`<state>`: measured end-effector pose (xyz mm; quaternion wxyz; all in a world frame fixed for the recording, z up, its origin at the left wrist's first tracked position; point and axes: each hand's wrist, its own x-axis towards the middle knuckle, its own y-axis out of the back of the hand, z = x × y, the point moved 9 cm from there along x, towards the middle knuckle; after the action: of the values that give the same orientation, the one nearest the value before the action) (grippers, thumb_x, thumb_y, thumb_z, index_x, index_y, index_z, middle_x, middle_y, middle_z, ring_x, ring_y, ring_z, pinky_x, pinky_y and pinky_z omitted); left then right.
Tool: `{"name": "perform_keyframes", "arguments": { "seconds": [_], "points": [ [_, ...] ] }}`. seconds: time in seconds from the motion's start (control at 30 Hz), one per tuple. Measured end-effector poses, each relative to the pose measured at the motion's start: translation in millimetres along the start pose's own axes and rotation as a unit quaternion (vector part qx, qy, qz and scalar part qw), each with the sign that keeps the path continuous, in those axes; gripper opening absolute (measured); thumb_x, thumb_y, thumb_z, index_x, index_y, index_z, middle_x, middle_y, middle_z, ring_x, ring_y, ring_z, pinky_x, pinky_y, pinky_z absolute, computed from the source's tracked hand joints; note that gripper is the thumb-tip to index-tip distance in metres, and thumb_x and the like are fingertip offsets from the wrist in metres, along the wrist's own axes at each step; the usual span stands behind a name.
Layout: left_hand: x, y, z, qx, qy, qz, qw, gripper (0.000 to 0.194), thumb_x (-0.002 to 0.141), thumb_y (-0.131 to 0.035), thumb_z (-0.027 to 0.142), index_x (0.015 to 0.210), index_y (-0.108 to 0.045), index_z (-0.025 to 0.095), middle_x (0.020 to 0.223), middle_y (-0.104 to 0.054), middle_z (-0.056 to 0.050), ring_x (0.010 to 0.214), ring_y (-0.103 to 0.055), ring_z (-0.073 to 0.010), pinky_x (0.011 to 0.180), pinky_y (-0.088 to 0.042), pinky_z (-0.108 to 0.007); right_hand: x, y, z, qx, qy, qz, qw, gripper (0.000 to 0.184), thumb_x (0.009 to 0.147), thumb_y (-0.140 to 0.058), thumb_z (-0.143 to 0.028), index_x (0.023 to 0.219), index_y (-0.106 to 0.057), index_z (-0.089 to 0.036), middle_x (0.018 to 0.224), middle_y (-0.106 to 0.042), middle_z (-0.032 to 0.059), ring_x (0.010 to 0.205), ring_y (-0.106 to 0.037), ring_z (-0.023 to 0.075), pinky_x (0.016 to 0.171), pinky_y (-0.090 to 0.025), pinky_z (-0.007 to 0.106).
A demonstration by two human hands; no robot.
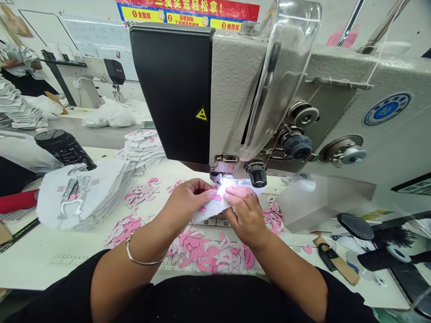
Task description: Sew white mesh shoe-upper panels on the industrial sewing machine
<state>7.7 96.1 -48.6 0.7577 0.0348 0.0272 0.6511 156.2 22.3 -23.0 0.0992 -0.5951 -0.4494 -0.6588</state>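
Observation:
Beneath the lit needle area of a sewing machine lies a white textured fabric piece with small pink patches on it. My left hand pinches it at its left side, thumb and forefinger close to a pink patch. From the right, my right hand grips the same piece, its fingers bent over the top and the thumb lower down. Both hands are right in front of the presser foot, and the needle tip is lost in the glare. Loose pink and white curved cutouts lie in heaps below my hands.
A stack of white fabric pieces stands at left, by a black tumbler. Behind it is another stack. At right are a translucent plastic bin and black-handled snips. A second sewing machine and a person are farther back.

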Motion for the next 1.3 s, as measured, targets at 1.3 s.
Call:
{"name": "perform_keyframes", "arguments": {
  "seconds": [1.3],
  "points": [
    [-6,-23.0,-8,-0.089,0.108,-0.081,0.987,0.022,0.073,-0.073,0.034,0.079,-0.059,0.018,0.069,-0.059,0.002,0.060,-0.056,-0.0121,0.055,-0.042,-0.023,5,8,5,0.033,-0.009,-0.015,0.999,0.032,0.088,-0.058,-0.007,0.110,-0.067,-0.028,0.112,-0.068,0.0056,0.109,-0.061,0.0220,0.095,-0.050,0.044]
  ]
}}
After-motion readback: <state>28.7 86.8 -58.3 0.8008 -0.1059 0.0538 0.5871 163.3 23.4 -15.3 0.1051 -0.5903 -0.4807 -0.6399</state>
